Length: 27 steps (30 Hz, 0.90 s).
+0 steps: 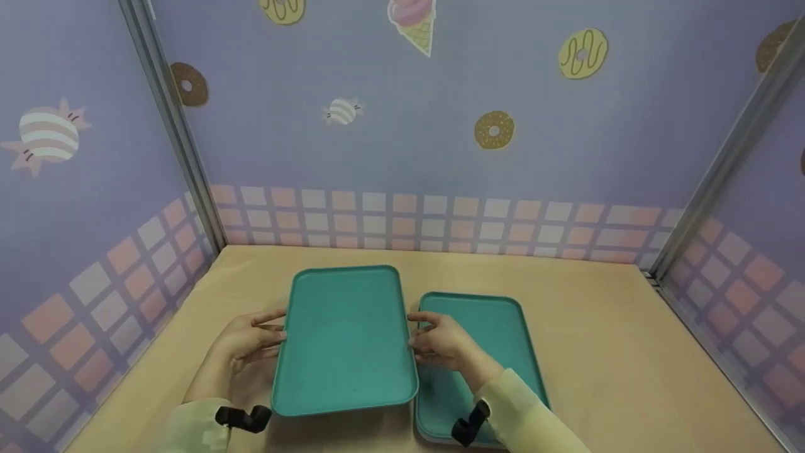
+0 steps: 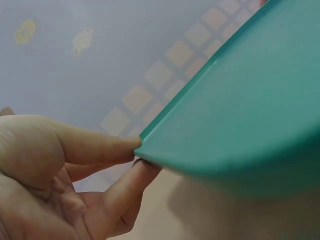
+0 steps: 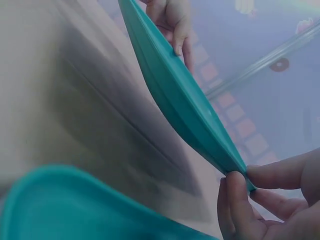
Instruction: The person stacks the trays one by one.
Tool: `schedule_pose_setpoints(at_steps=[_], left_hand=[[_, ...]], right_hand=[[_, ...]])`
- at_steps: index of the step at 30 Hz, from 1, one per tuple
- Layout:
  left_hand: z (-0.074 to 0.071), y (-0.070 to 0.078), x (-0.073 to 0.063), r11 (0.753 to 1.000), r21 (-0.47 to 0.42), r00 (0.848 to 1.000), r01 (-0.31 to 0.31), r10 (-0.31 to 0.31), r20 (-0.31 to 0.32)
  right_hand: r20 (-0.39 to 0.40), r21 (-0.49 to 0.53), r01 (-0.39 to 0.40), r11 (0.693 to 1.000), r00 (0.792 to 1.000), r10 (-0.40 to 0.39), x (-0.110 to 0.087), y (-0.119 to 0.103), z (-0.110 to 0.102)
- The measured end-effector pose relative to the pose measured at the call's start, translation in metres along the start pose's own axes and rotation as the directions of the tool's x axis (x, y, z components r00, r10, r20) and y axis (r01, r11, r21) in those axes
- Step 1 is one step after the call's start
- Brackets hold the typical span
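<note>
Between both hands a teal rectangular tray (image 1: 346, 340) is held off the table, its shadow falling below it in the right wrist view. My left hand (image 1: 248, 340) pinches the tray's left long edge, thumb and fingers on either side of the rim, as the left wrist view shows. On the opposite edge, my right hand (image 1: 443, 340) pinches the rim in the same manner. A second teal tray (image 1: 481, 327) lies on the table to the right, partly under my right forearm and overlapped by the held tray's corner in the head view. Both trays carry nothing.
A cream cloth (image 1: 597, 340) covers the table. Purple walls (image 1: 440, 157) with sweets and a tile pattern enclose the back and both sides. Metal posts (image 1: 182, 138) stand at the back corners. Each sleeve carries a black wrist piece (image 1: 244, 418).
</note>
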State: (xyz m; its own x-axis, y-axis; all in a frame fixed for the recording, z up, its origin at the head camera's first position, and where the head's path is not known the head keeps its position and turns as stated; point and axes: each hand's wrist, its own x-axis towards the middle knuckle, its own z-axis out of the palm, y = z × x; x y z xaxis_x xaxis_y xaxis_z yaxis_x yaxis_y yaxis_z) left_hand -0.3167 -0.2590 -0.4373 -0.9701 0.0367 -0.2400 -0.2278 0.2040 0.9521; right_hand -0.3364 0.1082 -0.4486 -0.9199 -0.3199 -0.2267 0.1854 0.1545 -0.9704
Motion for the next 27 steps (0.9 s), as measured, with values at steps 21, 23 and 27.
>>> schedule_pose_setpoints(at_steps=[21, 23, 27], left_hand=[[0.103, 0.027, 0.017, 0.993, -0.079, 0.996, -0.092, 0.092, 0.004], [0.112, 0.028, 0.019, 0.991, -0.088, 0.995, -0.098, 0.099, 0.009], [0.131, 0.032, 0.022, 0.990, -0.099, 0.994, -0.101, 0.103, 0.024]], right_hand=[[-0.039, -0.046, 0.093, 0.995, 0.995, -0.095, -0.063, 0.013, -0.097], [-0.036, -0.050, 0.094, 0.994, 0.995, -0.096, -0.067, 0.015, -0.104], [-0.029, -0.049, 0.076, 0.996, 0.997, -0.077, -0.077, 0.018, -0.121]])
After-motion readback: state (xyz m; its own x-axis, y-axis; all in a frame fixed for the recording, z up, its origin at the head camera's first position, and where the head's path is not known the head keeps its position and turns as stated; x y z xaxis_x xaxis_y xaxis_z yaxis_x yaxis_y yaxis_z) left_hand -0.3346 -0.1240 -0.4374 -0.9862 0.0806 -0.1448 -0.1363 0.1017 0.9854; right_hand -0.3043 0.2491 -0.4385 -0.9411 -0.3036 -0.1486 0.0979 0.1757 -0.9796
